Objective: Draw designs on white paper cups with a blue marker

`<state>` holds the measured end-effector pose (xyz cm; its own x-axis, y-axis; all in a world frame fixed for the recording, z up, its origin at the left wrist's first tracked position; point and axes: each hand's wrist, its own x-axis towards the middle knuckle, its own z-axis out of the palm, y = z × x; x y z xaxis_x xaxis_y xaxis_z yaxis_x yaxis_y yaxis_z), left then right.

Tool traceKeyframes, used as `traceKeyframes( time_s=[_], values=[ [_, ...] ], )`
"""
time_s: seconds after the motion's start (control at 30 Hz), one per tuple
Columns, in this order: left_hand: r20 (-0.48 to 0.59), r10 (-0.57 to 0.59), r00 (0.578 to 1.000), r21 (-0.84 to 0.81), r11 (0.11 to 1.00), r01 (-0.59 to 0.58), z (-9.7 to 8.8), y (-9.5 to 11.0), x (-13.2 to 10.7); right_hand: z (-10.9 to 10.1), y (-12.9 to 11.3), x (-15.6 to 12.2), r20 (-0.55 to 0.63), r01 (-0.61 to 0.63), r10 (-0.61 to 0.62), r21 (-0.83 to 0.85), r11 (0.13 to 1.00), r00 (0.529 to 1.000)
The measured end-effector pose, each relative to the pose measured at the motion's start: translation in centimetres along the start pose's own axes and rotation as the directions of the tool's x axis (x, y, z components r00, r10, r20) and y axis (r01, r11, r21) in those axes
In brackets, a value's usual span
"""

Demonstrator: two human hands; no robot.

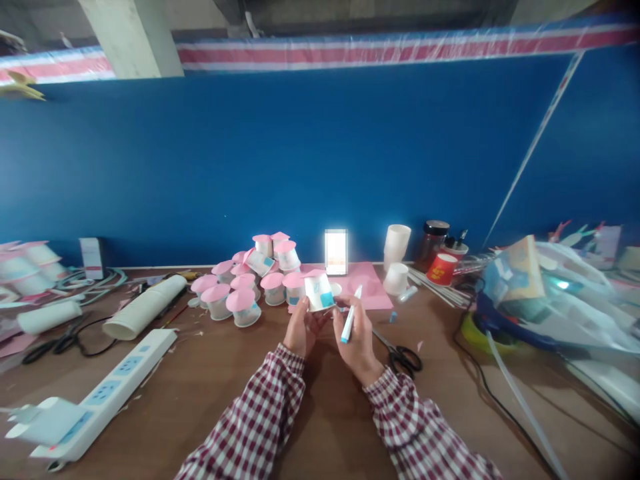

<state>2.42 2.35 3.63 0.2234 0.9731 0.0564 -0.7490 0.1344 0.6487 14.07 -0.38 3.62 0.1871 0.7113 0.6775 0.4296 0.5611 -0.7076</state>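
Observation:
In the middle of the head view my left hand (303,331) is closed on a small white paper cup (319,291) turned upside down, with blue markings and a blue patch on its side. Pink shows at the cup's top. My right hand (357,343) grips a white marker (350,321) with a blue end, its fingertips close to the cup; whether they touch it I cannot tell. Left of my hands stand several upturned paper cups with pink cone tops (243,300). Behind the held cup lies a pink paper sheet (367,287).
Black-handled scissors (405,360) lie right of my right hand. A bright phone-like screen (336,252) stands at the back. White cups (397,279), a red cup (441,269) and a jar (434,241) are to the right. A power strip (113,393) and a cup stack (145,307) lie left.

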Motion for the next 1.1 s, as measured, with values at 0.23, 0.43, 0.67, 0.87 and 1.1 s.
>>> traceKeyframes(
  time_s=[0.23,0.43,0.67,0.87,1.1],
  values=[
    [0.001,-0.007,1.0,-0.059,0.998,0.007,-0.24,-0.16,0.12,0.44,0.23,-0.36,0.038,0.059,-0.058,-0.017,0.998,0.998],
    [0.013,-0.019,1.0,-0.045,0.999,0.019,-0.17,-0.08,0.03,0.27,-0.07,-0.17,0.032,0.052,-0.052,0.002,0.999,0.998],
    [0.097,-0.117,0.988,-0.044,0.992,0.121,0.16,0.25,-0.36,-0.03,-0.5,-0.11,0.011,-0.012,0.012,0.008,1.0,1.0],
    [0.072,-0.122,0.99,-0.065,0.99,0.127,0.17,0.16,-0.29,0.12,-0.33,-0.3,0.017,-0.007,0.007,0.015,1.0,1.0],
    [-0.021,-0.02,1.0,-0.03,0.999,0.02,-0.5,-0.03,0.41,0.17,-0.2,-0.23,0.013,0.04,-0.04,-0.01,0.999,0.999]
  ],
)
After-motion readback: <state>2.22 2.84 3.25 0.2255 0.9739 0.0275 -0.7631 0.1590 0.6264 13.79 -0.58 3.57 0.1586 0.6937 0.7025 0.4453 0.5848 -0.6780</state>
